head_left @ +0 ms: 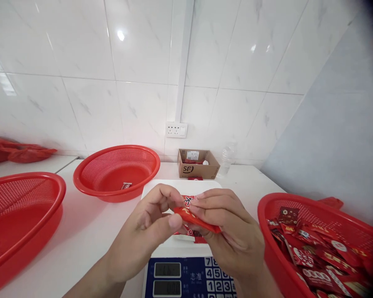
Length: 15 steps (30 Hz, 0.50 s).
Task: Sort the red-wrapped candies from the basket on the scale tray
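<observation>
Between my two hands is a small red packet with gold lettering (202, 222), held above a white-topped digital scale (161, 248). My left hand (139, 236) pinches its left end between thumb and fingers. The fingers of my right hand (236, 236) are closed around its right side. Under and behind the hands, red-and-white printed packets (189, 199) lie on the scale's pan, mostly hidden. The scale's blue panel (194, 279) has number keys and two displays, with the right part covered by my right hand.
To the right stands a red basket (267, 207) full of wrapped snack packets (323, 252). A red perforated basket (90, 182) at the back left holds one small packet (126, 186). Another red basket (57, 215) stands far left. A cardboard box (199, 170) and clear plastic bottle (228, 157) are by the wall.
</observation>
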Tool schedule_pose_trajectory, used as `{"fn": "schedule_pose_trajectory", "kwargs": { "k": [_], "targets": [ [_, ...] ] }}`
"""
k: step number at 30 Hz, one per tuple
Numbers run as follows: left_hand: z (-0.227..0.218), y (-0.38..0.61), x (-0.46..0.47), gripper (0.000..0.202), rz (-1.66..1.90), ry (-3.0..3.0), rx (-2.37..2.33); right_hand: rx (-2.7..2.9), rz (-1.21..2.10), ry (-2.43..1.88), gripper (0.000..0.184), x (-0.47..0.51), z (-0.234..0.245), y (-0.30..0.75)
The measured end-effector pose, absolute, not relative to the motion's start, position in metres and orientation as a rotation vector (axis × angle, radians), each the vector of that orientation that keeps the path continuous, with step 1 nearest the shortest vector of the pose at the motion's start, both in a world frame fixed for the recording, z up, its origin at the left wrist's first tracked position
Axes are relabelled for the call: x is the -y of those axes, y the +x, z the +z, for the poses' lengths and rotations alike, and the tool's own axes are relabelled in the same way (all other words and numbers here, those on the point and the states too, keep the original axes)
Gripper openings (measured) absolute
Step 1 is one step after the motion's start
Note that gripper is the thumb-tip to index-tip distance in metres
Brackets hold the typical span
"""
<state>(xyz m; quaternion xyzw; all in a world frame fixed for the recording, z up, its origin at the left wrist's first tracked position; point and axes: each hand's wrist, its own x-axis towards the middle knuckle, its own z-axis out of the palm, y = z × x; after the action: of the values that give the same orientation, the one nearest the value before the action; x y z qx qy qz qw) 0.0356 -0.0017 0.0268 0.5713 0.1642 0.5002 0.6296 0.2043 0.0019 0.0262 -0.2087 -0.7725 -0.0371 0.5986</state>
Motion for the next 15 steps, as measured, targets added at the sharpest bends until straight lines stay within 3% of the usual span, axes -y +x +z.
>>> {"fn": "schedule_pose_trajectory", "kwargs": {
  "k": [6,10,15],
  "targets": [
    [0.0252,0.0384,0.0006,0.011,1.196,1.272,-0.496,1.891,0.027,-0.53,0.019,-0.0076,0.0261,0.2083],
    [0.025,0.0413,0.0007,0.012,1.304,1.309,-0.561,1.842,0.344,-0.68,0.043,-0.0049,0.024,0.2125],
    [0.0251,0.0428,0.0064,0.012,1.302,1.435,-0.661,1.755,0.444,-0.759,0.023,-0.0032,0.0255,0.2096]
  ]
}}
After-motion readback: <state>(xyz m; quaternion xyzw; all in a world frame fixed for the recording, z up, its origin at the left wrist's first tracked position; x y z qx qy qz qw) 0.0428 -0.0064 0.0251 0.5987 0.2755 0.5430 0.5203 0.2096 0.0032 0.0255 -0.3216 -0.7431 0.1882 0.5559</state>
